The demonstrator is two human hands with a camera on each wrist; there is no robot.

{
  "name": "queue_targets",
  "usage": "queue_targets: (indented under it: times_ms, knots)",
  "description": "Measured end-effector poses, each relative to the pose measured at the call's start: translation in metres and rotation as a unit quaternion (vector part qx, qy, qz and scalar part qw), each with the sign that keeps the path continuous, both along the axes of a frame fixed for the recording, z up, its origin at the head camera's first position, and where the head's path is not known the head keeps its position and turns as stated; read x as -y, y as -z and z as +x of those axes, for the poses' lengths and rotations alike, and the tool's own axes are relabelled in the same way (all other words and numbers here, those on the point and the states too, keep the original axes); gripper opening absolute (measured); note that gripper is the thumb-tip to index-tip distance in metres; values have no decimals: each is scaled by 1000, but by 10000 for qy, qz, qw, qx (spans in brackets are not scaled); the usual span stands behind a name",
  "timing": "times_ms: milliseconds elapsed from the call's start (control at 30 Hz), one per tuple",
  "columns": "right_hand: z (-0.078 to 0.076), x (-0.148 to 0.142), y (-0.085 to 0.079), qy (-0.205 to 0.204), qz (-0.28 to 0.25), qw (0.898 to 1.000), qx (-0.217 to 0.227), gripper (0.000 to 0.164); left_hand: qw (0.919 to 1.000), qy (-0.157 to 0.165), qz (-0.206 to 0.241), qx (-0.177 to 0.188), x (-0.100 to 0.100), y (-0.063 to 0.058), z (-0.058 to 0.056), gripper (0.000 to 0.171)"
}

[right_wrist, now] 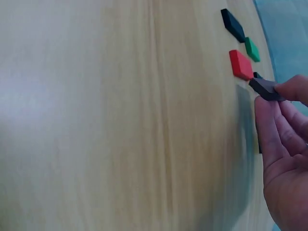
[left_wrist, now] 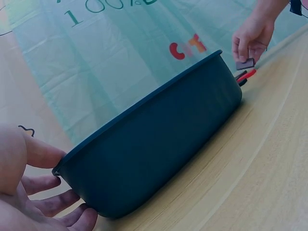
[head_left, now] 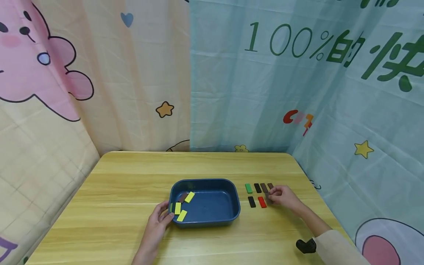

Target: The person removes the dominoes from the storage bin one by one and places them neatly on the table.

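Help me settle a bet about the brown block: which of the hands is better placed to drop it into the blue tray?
Probably the right hand: it already pinches the brown block beside the blue tray. The left hand only touches the tray's far corner.

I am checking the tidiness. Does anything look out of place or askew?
Only slightly: in the blue tray, one brown block lies among yellow blocks, all at differing angles. Nothing looks spilled or damaged.
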State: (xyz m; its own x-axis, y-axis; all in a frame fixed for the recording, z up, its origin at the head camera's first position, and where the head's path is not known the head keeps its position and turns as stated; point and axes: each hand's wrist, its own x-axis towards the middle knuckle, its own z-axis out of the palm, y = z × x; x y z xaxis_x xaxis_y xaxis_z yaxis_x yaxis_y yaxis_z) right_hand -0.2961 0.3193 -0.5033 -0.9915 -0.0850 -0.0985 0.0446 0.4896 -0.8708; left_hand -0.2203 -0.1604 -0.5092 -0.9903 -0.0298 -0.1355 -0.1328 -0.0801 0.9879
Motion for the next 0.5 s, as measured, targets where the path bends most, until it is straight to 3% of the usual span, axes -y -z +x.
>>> queue_targets:
  times_ms: [233, 500]
  knots:
    - [2, 1, 0, -86, 534, 9984, 185, 14, 9999, -12, -12, 122, 0, -2, 1, 51]
    - [0, 5, -3, 83, 1152, 9932, 146, 10, 9999, 55, 1, 119, 0, -3, 0, 51]
